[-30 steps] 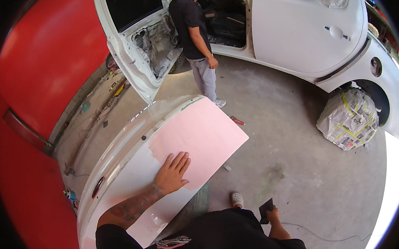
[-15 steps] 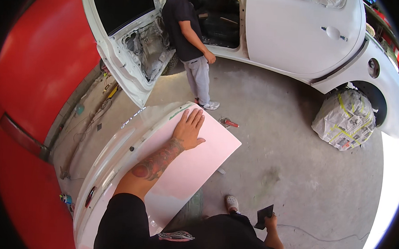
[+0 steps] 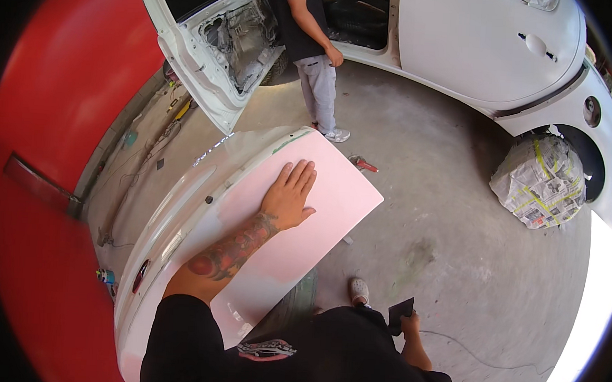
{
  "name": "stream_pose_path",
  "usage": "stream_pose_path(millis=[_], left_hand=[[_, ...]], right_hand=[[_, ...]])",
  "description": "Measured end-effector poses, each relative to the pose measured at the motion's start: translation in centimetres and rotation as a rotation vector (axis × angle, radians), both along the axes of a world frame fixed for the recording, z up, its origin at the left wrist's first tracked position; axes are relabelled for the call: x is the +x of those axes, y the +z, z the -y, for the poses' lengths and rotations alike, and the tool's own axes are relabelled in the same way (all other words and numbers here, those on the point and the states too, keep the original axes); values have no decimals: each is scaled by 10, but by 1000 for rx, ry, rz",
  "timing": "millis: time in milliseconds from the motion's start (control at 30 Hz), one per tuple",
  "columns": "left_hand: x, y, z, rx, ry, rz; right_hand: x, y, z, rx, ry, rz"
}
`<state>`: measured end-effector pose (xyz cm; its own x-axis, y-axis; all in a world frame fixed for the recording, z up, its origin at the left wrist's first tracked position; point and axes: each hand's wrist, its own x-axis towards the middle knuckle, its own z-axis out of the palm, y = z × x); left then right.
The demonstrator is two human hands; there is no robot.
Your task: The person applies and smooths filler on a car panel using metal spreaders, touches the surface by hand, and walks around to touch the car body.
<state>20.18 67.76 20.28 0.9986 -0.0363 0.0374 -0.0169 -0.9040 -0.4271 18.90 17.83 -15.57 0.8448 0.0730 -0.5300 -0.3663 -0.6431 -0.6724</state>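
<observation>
A white car panel [image 3: 275,248], apparently a trunk lid, lies in front of me with a smooth pale pink patch over much of its face. My left hand [image 3: 288,195] rests flat on that pink area, fingers together and stretched out, holding nothing. Low at my right side, my right hand [image 3: 410,324] grips a thin dark square sheet [image 3: 400,315] that looks like sandpaper. Its fingers are partly hidden. A green smear [image 3: 291,142] marks the panel's far edge, and a black round plug [image 3: 209,200] sits along its left side.
Beyond the panel a person [image 3: 307,46] stands by the open door [image 3: 220,55] of a white car [image 3: 479,48]. Its wheel [image 3: 543,181] is wrapped in newspaper. A red-handled tool [image 3: 366,164] and a thin cable [image 3: 477,359] lie on the concrete floor. A red wall [image 3: 61,109] runs at left.
My left hand has slid along the panel toward me, away from its far edge. The view has shifted slightly. My right hand still holds the dark sheet.
</observation>
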Motion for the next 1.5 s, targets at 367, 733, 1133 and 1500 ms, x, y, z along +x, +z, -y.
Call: stream_pose_path(millis=[367,733,1133,1500], left_hand=[[-54,0,7,4,80,-28],[-127,-6,23,-70,93,-130],[-123,-97,85,-400,-376,-545],[-124,25,17,-71,85,-157]], right_hand=[[37,18,-27,14,150,41],[1,10,-3,-16,24,-3],[-12,7,5,-41,95,-52],[-7,-1,14,4,-1,-87]])
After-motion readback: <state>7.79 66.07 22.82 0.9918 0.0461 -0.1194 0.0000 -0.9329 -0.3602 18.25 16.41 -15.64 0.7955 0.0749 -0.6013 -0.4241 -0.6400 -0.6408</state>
